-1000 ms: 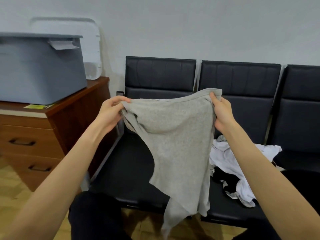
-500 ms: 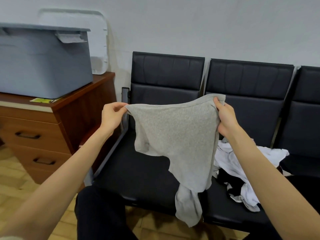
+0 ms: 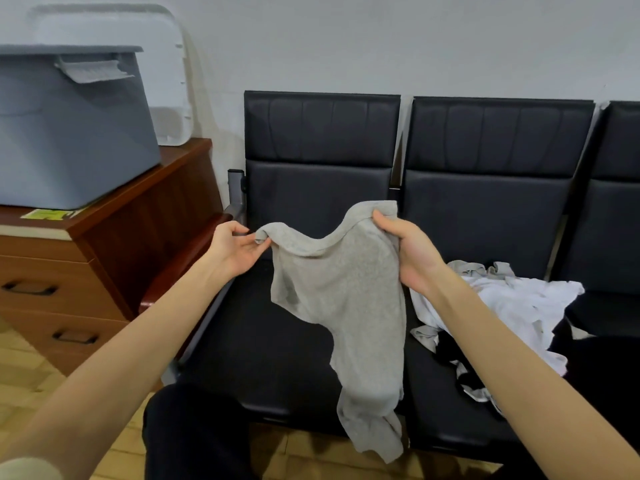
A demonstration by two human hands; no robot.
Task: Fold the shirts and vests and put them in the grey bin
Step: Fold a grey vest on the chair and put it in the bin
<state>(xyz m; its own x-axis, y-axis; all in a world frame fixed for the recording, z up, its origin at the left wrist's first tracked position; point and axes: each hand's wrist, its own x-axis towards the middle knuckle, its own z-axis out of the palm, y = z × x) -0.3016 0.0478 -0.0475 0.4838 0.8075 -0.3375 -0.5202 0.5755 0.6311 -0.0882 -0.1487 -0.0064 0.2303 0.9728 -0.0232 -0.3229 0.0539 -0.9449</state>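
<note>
A light grey vest (image 3: 349, 306) hangs in the air over the left black seat (image 3: 263, 344). My left hand (image 3: 235, 251) pinches its left top corner between thumb and fingers. My right hand (image 3: 408, 251) grips the right top corner, fingers curled round the fabric. The top edge sags between the two hands and the lower end drapes past the seat's front edge. The grey bin (image 3: 69, 133) stands on the wooden drawer chest (image 3: 104, 244) at the left.
A heap of white, grey and black garments (image 3: 512, 306) lies on the middle seat. A white lid (image 3: 166, 64) leans on the wall behind the bin. My dark-trousered knee (image 3: 194, 431) is at the bottom. Wooden floor lies below the chest.
Both hands have come lower and closer together, so the vest's top edge went from taut to sagging. The vest hangs lower over the seat front.
</note>
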